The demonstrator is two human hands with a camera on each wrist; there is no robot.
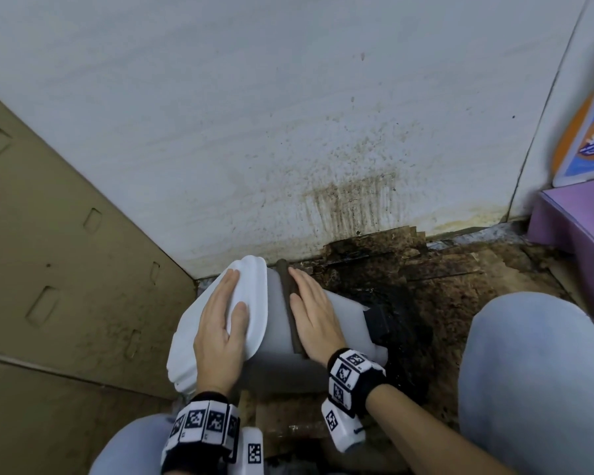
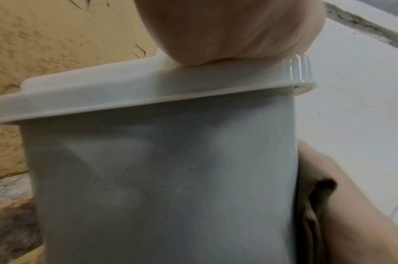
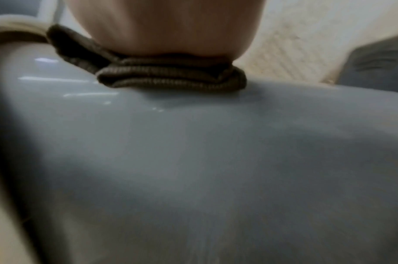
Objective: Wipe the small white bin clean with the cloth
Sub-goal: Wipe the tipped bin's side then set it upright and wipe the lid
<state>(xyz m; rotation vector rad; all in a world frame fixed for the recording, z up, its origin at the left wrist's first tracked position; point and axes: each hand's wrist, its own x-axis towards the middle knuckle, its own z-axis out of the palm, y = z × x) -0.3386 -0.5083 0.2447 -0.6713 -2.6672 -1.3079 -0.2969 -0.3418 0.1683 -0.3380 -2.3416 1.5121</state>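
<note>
Small white bin (image 1: pixel 275 323) tipped on its side on the stained floor (image 1: pixel 460 275), both hands flat upon it.

Left hand (image 1: pixel 220 323) lies with fingers straight on the lid (image 1: pixel 251 279), steadying; right hand (image 1: pixel 314 317) presses the folded brown cloth (image 1: pixel 288 303) against the bin's wall, fingers extended, nothing clamped. Judged light, thin-walled and glossy, so liable to roll or slide; best held at the lid's rim while wiping.

Stained white wall (image 1: pixel 288 97) meets grimy brown floor (image 1: pixel 443 286).
</note>
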